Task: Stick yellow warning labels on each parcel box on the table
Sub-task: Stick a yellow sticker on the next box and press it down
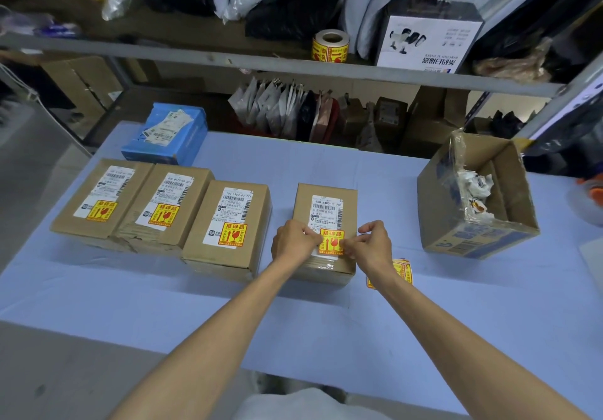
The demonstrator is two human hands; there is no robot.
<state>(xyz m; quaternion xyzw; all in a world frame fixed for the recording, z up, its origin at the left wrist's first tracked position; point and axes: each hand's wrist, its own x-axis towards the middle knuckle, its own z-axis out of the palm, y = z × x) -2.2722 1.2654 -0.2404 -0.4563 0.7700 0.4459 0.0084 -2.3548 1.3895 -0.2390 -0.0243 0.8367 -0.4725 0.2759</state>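
Observation:
Several brown parcel boxes stand in a row on the blue table [293, 315]. The three at the left [98, 198] [163, 211] [228, 227] each carry a yellow warning label. On the rightmost box [326, 201] lies a yellow label [331, 242] at the near end of its top. My left hand [295, 238] has curled fingers at the label's left edge. My right hand [372, 243] pinches or presses its right edge. A strip of spare yellow labels [403, 271] lies on the table behind my right wrist, partly hidden.
An open cardboard box [479, 233] with crumpled backing paper stands at the right. A blue box [169, 136] sits at the back left. A roll of yellow labels [329, 46] stands on the shelf above, beside a white carton [427, 41].

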